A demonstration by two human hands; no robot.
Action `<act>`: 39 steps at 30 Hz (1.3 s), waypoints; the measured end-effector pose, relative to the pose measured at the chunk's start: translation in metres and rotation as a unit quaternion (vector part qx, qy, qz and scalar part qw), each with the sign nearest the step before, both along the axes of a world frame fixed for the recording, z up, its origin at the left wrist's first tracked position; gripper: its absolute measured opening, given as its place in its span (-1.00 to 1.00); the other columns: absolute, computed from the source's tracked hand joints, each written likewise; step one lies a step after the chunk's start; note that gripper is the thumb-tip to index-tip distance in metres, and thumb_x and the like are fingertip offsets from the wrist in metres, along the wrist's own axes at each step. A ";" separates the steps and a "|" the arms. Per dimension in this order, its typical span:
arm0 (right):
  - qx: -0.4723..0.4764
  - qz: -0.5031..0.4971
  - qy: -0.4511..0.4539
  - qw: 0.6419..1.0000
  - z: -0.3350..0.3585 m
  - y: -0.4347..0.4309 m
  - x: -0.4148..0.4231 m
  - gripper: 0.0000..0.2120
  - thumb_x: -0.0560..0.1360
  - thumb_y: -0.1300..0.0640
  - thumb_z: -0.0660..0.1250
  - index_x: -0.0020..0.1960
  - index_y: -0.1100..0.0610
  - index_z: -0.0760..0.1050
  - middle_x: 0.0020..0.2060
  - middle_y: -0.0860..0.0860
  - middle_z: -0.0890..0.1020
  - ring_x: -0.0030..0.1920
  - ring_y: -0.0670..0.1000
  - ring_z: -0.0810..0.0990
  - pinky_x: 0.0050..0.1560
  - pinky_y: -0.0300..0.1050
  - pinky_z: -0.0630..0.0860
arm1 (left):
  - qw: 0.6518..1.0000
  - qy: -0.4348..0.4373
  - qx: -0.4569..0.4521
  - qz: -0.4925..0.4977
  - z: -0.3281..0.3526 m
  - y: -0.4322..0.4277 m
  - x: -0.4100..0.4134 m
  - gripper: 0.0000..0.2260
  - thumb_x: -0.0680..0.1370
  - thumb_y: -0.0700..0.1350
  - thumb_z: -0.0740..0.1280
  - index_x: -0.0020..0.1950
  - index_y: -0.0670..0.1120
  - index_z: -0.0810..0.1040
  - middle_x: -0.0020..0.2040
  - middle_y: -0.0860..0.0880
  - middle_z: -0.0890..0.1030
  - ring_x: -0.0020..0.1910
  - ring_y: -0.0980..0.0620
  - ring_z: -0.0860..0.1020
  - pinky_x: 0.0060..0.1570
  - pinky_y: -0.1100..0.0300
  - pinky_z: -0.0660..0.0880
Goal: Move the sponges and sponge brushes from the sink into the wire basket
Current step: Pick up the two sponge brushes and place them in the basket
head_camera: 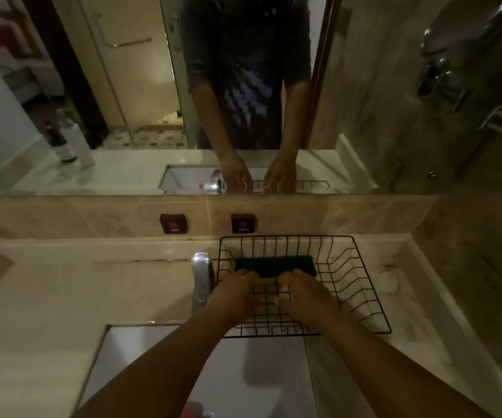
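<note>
A black wire basket (361,285) stands on the counter behind the sink (159,372), right of the tap. Two green-topped sponges (273,263) with yellow undersides lie side by side against the basket's far wall. My left hand (233,295) and my right hand (305,294) are both inside the basket, with fingertips on the near edge of the sponges. Whether the fingers grip the sponges or only touch them is unclear. Something red (192,413) shows at the bottom of the sink between my forearms.
A chrome tap (202,277) rises just left of the basket. Hot and cold switches (174,223) sit on the tiled backsplash under a mirror. Bottles (69,143) show in the mirror at the left. A round white spot (389,282) lies right of the basket.
</note>
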State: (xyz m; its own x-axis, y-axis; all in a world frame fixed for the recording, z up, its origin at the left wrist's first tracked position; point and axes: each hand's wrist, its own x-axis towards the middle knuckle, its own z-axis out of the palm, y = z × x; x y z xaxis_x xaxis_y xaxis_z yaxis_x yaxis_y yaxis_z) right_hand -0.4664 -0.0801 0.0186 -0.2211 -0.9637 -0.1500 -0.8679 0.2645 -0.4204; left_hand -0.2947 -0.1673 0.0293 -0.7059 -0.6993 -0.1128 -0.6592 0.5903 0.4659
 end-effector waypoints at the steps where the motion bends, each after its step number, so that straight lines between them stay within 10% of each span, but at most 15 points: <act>1: -0.004 0.000 -0.004 1.000 0.007 0.005 0.008 -0.70 0.47 -0.08 0.34 0.14 0.03 0.47 0.00 0.00 0.49 -0.05 0.01 0.52 -0.10 -0.03 0.55 | 1.000 0.011 0.001 -0.001 0.004 0.006 0.006 -0.65 0.57 -0.07 0.33 0.36 0.01 0.45 0.31 -0.03 0.51 0.23 0.00 0.51 0.20 0.15 0.48; 9: -0.045 -0.052 0.035 0.997 0.036 0.050 0.076 -0.65 0.47 0.00 0.35 0.24 0.00 0.47 0.15 0.00 0.55 0.09 0.02 0.54 0.01 -0.08 0.55 | 0.997 0.071 -0.009 -0.042 0.030 0.046 0.064 -0.78 0.58 -0.10 0.31 0.23 0.01 0.52 0.13 -0.01 0.62 0.04 0.10 0.55 -0.08 0.37 0.39; 23: -0.013 -0.095 0.027 0.995 0.019 0.117 0.201 -0.48 0.50 -0.15 0.30 0.39 0.01 0.38 0.27 0.01 0.53 0.25 0.03 0.49 0.22 -0.08 0.47 | 0.998 0.003 -0.024 -0.050 0.010 0.086 0.199 -0.53 0.53 0.14 0.31 0.42 0.04 0.41 0.33 0.02 0.52 0.28 0.04 0.49 0.25 0.11 0.46; 39: 0.067 -0.012 -0.004 0.998 -0.029 0.141 0.228 -0.54 0.49 -0.10 0.33 0.35 -0.02 0.41 0.19 0.01 0.55 0.16 0.02 0.54 0.12 -0.12 0.49 | 0.996 -0.073 0.030 0.037 -0.021 0.121 0.253 -0.55 0.53 0.12 0.36 0.37 0.02 0.44 0.23 0.00 0.56 0.18 0.03 0.53 0.17 0.11 0.50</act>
